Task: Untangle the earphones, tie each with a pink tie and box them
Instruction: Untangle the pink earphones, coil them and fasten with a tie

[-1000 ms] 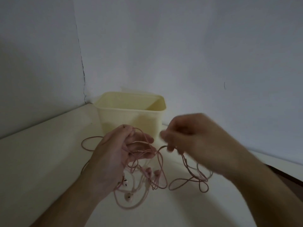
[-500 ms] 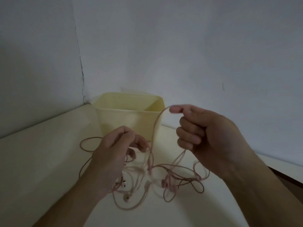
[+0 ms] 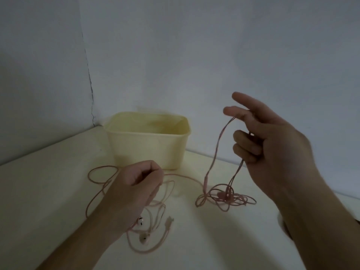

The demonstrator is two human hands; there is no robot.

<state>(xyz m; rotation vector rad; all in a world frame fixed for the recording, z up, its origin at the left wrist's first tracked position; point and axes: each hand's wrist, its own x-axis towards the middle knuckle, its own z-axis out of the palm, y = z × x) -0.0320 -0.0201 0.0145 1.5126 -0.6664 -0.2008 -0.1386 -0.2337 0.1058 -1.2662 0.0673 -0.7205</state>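
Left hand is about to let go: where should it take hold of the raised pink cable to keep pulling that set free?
Pinch the inline remote, the thick stiff piece low on the raised pink cable, just above the knot of loops. Bring the left hand in from the left: the right hand holds the strand up on the other side, and the table is bare between.

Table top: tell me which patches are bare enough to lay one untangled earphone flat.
The table is bare left of the box, out to the wall. Another bare strip runs along the near edge, between the two forearms. It is crowded round the left hand, with cable loops and earbuds, and below the right hand, where the cable knot lies.
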